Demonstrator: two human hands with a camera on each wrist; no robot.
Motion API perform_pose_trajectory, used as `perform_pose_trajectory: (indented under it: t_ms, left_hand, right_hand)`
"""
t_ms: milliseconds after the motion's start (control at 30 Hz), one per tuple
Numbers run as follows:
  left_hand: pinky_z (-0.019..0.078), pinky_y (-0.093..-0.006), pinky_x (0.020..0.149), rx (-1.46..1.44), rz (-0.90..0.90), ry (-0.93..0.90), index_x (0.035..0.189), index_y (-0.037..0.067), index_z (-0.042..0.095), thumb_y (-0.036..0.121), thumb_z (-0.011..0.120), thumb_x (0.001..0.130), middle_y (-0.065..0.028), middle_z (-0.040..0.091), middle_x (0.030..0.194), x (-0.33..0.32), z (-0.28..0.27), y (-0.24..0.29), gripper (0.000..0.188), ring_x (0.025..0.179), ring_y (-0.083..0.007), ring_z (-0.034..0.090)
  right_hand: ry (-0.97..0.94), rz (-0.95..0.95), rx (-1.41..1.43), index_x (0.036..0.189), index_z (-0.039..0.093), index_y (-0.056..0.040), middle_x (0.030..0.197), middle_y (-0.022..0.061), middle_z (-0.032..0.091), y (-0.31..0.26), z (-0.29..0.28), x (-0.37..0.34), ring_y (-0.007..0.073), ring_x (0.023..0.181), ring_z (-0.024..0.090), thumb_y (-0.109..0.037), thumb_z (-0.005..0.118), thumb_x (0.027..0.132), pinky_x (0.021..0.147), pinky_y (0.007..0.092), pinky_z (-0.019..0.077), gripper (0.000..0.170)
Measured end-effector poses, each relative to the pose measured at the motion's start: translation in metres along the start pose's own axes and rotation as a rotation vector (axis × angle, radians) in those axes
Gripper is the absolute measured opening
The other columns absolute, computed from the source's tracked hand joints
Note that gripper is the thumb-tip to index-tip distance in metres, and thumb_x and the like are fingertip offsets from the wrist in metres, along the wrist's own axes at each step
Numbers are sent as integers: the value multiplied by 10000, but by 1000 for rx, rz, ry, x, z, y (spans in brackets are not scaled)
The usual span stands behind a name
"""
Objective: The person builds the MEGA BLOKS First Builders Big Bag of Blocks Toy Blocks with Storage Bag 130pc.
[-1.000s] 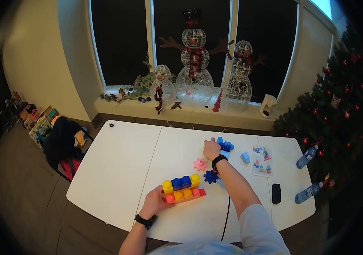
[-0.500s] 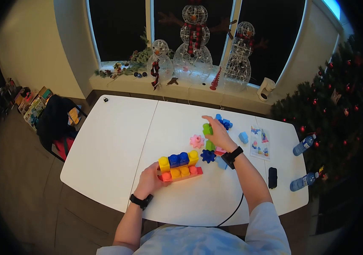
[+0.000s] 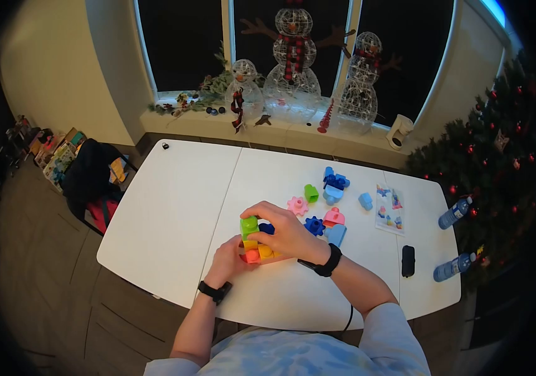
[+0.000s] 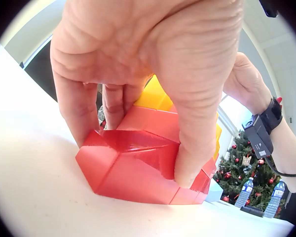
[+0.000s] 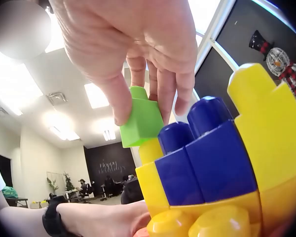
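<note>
The left hand grips the left end of a stacked block build; in the left wrist view its fingers and thumb straddle the red bottom block. Between thumb and fingers, the right hand pinches a green block over the yellow block at the build's left end. Blue blocks sit beside that yellow one, with a taller yellow block at the other end. Whether the green block is seated on the stud cannot be told. Yellow-orange blocks form the row above the red base.
Beyond the right hand lie a pink gear, a dark blue gear, another green block, a pink block and several blue blocks. Farther right are a picture sheet, a black case and two bottles.
The right hand has come from the loose pieces to the build's left end, bringing a green block. The left hand has stayed on the build.
</note>
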State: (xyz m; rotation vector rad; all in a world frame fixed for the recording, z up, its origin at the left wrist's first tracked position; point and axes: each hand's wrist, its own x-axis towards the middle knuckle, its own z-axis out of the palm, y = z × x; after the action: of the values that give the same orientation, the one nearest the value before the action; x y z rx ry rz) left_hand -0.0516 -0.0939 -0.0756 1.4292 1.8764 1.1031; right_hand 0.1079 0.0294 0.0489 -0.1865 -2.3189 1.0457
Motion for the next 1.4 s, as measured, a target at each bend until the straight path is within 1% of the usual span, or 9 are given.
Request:
perform_pose_trajectory:
  t_ms: [767, 833, 933, 967, 1033, 1100, 1233, 1267, 1400]
  left_hand:
    - [584, -411, 818, -2, -19, -8, 1199, 97, 667, 219, 944, 628, -114, 760, 1019, 2, 3, -6, 647, 916, -320, 730]
    - [585, -409, 820, -2, -15, -15, 1196, 97, 668, 224, 942, 633, -114, 763, 1021, 2, 2, -3, 640, 914, -316, 733]
    - [587, -404, 823, -11, 5, -15, 1193, 93, 667, 238, 937, 642, -113, 768, 1016, 2, 3, -5, 630, 917, -309, 739]
    - [587, -402, 824, -25, 17, 0, 1193, 89, 666, 247, 934, 647, -112, 771, 1010, 2, 4, -6, 628, 922, -305, 742]
    - [588, -404, 825, -19, 2, -3, 1193, 88, 665, 251, 934, 646, -115, 772, 1006, 2, 4, -8, 631, 924, -305, 743]
    - [588, -406, 825, -11, -13, -8, 1193, 87, 665, 256, 934, 645, -119, 773, 1002, 1, 3, -6, 633, 925, -306, 743]
    - [588, -410, 826, 32, 3, 3, 1180, 99, 669, 252, 933, 643, -126, 772, 1000, 1, 1, -1, 618, 917, -313, 738]
    - [588, -412, 826, 45, -20, -8, 1172, 103, 670, 253, 932, 644, -128, 770, 1000, 1, 1, -1, 609, 915, -316, 735]
    - [588, -412, 824, 103, 1, -1, 1155, 100, 668, 256, 935, 643, -125, 768, 999, -1, -3, 8, 598, 922, -319, 735]
  right_hand:
    - [-49, 13, -104, 1257, 610, -84, 1132, 118, 682, 12, 11, -5, 345, 998, 699, -49, 754, 854, 841, 389, 581, 430]
    - [-122, 79, -93, 1328, 582, -80, 1198, 129, 678, 12, 8, -5, 334, 1081, 687, -76, 754, 865, 912, 397, 563, 494]
    - [-55, 49, -33, 1402, 551, -69, 1297, 133, 661, 10, -11, -3, 304, 1197, 654, -104, 757, 876, 1019, 398, 517, 567]
    - [7, 57, -24, 1450, 531, -63, 1371, 129, 638, 18, -25, -3, 270, 1281, 612, -133, 763, 892, 1086, 391, 469, 609]
    - [175, 136, -75, 1431, 562, -91, 1369, 113, 647, 34, -65, 2, 252, 1266, 622, -180, 739, 936, 1049, 392, 484, 534]
    - [343, 179, -300, 1295, 662, -90, 1305, 142, 662, 71, -106, 4, 326, 1201, 637, -189, 757, 918, 973, 405, 518, 401]
    - [305, 406, -682, 1241, 707, -129, 1223, 150, 669, 180, -151, -27, 352, 1153, 634, -144, 761, 862, 958, 443, 541, 383]
    - [251, 532, -794, 1222, 723, -147, 1202, 151, 668, 195, -152, -33, 353, 1139, 633, -132, 765, 840, 952, 456, 549, 384]
    - [183, 641, -824, 1174, 753, -181, 1167, 153, 679, 221, -146, -45, 352, 1104, 650, -123, 776, 815, 943, 451, 560, 364]
